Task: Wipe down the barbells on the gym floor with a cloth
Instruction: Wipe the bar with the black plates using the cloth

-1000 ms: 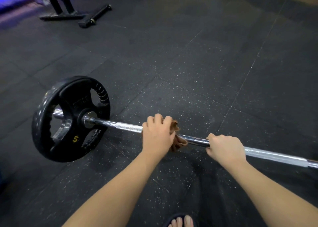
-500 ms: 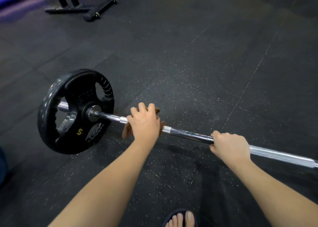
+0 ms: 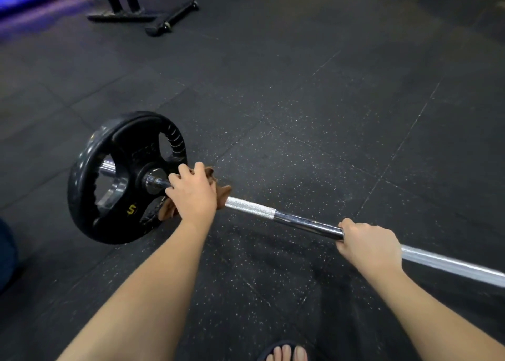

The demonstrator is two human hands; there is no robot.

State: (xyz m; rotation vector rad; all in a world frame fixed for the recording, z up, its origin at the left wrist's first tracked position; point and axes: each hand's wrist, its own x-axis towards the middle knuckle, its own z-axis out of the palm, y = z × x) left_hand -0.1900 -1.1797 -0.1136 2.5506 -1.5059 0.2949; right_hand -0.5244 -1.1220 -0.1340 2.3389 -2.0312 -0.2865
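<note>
Where the view ends on the outer side of the left hand, a dark blue shape (image 3: 6,254) sits at the edge, too cut off to identify. Far beyond that hand, up the floor, stand the black foot of a rack (image 3: 120,16) and a short black bar (image 3: 175,16) lying beside it, with blue light on the ground past them. Just outside the left hand a black weight plate (image 3: 114,185) stands on its rim on the speckled rubber floor (image 3: 300,114), a yellow 5 on its face and the barbell (image 3: 300,221) running through its hub. The left hand (image 3: 194,194) is curled over the shaft right by the collar, gripping a brown cloth (image 3: 222,192) wrapped round the bar. Folds of cloth stick out on both sides of the fist, one bunch hanging low near the plate. Between the two hands the bar shows a knurled stretch next to the cloth, then a smooth shiny stretch. Below that gap, nearer the body, toes in a dark sandal (image 3: 285,352) show at the bottom edge. The right hand (image 3: 369,247) is closed bare round the smooth shaft, knuckles up, well apart from the left. Outside it the bar runs on to the right edge.
</note>
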